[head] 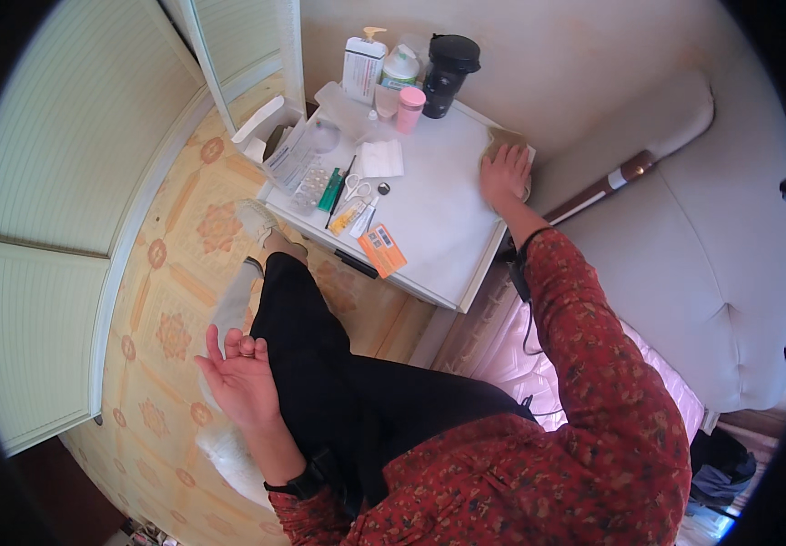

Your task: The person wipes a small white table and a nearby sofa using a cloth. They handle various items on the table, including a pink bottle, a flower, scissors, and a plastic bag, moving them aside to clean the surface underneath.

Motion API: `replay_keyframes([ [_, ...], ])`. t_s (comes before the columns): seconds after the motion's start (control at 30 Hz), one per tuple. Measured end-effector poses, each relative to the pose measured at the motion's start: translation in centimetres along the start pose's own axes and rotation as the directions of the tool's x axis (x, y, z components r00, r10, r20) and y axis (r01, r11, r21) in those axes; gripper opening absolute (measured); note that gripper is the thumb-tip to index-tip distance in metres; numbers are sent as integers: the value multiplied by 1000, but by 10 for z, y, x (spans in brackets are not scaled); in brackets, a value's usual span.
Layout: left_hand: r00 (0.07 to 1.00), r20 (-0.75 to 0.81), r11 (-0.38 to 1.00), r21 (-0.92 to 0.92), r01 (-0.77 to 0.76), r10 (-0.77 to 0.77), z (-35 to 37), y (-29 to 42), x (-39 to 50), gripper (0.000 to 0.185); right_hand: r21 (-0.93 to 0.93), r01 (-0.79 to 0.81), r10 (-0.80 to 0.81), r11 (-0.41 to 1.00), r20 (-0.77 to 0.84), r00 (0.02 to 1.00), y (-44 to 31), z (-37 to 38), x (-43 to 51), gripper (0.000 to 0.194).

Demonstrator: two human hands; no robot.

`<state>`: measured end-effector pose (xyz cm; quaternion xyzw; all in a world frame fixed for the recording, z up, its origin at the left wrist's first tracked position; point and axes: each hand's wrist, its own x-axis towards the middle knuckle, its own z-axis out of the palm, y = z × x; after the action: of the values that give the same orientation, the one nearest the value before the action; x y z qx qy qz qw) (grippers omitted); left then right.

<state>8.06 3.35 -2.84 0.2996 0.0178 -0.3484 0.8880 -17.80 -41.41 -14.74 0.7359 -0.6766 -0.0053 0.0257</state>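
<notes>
My right hand (507,174) lies flat on an olive-brown cloth (500,138) at the right back corner of the white bedside table (437,252). Palm up and holding nothing, my left hand (239,375) is over my black-trousered leg, with its fingers apart and slightly curled. On the table's left part are white scissors (355,188), a green box (330,190), a blister pack (310,192), small tubes (364,218), folded white tissue (382,158) and a small black cap (383,188). An orange card (383,250) overhangs the front edge.
Along the back stand a white pump bottle (364,68), a pink-lidded jar (410,110) and a black lidded cup (449,75). An open box (273,140) is at the left edge. A grey padded headboard (679,252) rises at the right, sliding doors (86,130) at the left.
</notes>
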Motion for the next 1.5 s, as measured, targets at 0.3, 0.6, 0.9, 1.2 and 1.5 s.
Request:
replay_keyframes([
  [0.3, 999, -6, 998, 43, 44, -43, 11, -10, 10, 46, 45, 149, -146, 988, -59, 987, -50, 10, 46, 60],
  [0.6, 998, -5, 996, 52, 71, -70, 21, -17, 12, 45, -6, 433, -432, 902, -82, 898, -28, 12, 59, 55],
  [0.9, 1000, 13, 999, 38, 7, -7, 9, -10, 6, 47, -60, 476, -478, 877, -30, 878, 0, 4, -35, 53],
  [1.2, 995, 97, 999, -13, 32, -30, 0, -9, 6, 50, 95, 739, -740, 667, -29, 672, 10, -25, -162, 53],
  [1.5, 989, 150, 1000, -14, -10, 12, -13, 0, -2, 51, 470, 803, -852, 368, -176, 493, 44, -34, -242, 43],
])
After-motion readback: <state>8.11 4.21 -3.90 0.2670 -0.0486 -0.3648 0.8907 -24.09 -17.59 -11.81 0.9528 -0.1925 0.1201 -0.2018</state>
